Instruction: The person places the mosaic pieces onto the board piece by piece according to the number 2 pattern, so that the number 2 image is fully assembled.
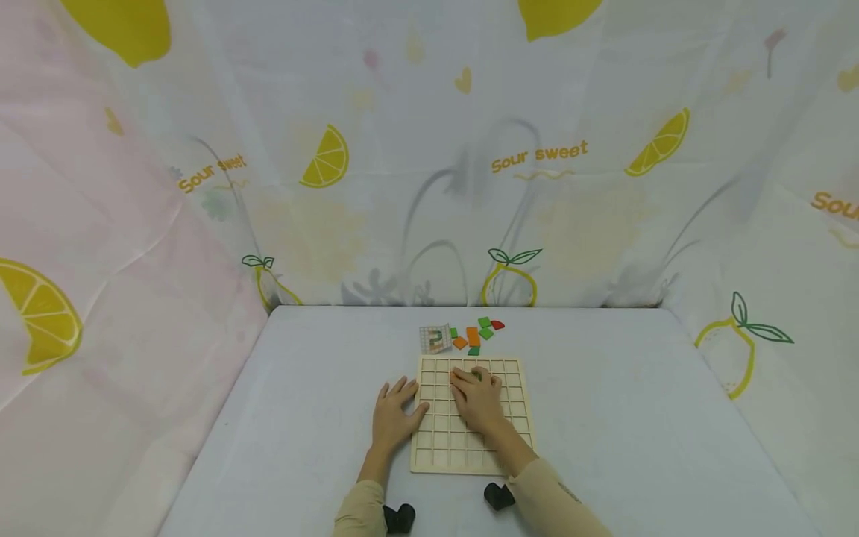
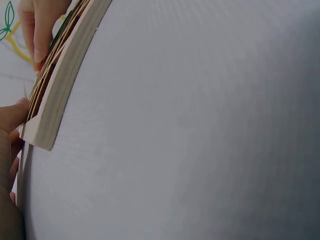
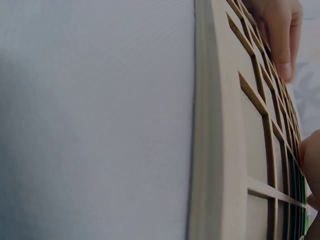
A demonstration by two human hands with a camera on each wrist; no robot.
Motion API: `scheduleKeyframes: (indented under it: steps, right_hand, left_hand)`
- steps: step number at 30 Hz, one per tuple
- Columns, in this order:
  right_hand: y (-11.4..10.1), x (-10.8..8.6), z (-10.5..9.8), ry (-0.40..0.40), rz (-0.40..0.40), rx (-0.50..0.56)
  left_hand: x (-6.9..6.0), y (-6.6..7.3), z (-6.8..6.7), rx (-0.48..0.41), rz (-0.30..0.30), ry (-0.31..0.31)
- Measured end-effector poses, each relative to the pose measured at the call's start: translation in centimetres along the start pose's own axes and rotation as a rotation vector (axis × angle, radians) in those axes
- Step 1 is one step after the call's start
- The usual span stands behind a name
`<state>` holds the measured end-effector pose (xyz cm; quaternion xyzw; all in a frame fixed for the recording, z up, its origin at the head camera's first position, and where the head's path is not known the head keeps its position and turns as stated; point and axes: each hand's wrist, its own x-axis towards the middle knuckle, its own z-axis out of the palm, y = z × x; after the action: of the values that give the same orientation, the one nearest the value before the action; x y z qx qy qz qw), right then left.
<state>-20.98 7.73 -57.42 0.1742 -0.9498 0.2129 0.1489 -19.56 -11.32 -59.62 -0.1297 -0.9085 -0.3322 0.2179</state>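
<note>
A pale wooden grid board (image 1: 436,440) lies on the table. My left hand (image 1: 392,416) rests at its left edge with fingers spread, the thumb reaching onto the rim. Over the upper middle of the grid, my right hand (image 1: 478,399) pinches a small orange piece (image 1: 452,377) at board level, which its fingers mostly hide. A bit of green piece (image 1: 477,376) shows beneath that hand. The left wrist view has the right fingertips (image 2: 38,64) down on the orange piece.
Beyond the board lie a printed pattern card (image 1: 435,339), an orange rectangle (image 1: 473,337), an orange square (image 1: 459,343), several green pieces (image 1: 486,333) and a red piece (image 1: 497,325). Two black objects (image 1: 499,496) sit near the forearms. Patterned cloth walls (image 1: 403,224) surround the white table (image 1: 309,388).
</note>
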Motion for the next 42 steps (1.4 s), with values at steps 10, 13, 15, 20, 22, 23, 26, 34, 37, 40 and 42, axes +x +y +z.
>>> scheduleKeyframes:
  steps: [10,13,15,20,22,23,26,34,37,40,42]
  right_hand:
    - [2.2,-2.0,-0.8,0.213,-0.057,0.166]
    - [3.4,-2.2,-0.9,0.287,-0.029,0.194]
    - [4.1,-2.1,-1.2,0.311,0.005,0.208]
    - [6.1,-0.9,-2.1,0.356,0.092,0.222]
    - [6.8,-0.3,-2.4,0.366,0.111,0.223]
    - [7.1,0.0,-2.5,0.361,0.121,0.218]
    - [7.6,1.0,-2.6,0.324,0.151,0.250]
    - [7.2,3.5,-2.0,0.145,0.299,0.179]
    - [6.5,4.4,-1.9,0.079,0.334,0.147]
    - [6.0,5.3,-1.9,0.027,0.374,0.157]
    - [5.8,5.8,-1.8,-0.002,0.403,0.160]
  left_hand:
    - [0.0,-0.1,0.0,-0.002,0.013,0.007]
    - [0.0,0.0,0.0,-0.005,0.015,0.011]
    - [0.0,0.0,-0.1,-0.003,0.016,0.012]
    - [0.1,0.1,-0.2,-0.004,0.017,0.015]
    - [0.0,0.1,-0.1,-0.006,0.016,0.014]
    - [0.0,0.1,-0.1,-0.007,0.016,0.012]
    - [-0.1,0.1,-0.1,-0.009,0.014,0.008]
    - [0.0,0.0,-0.1,-0.018,-0.005,0.002]
    - [-0.1,-0.1,0.0,-0.015,-0.003,0.006]
    - [-0.1,-0.1,0.0,-0.011,0.007,0.015]
    - [-0.1,-0.1,0.1,-0.010,0.011,0.020]
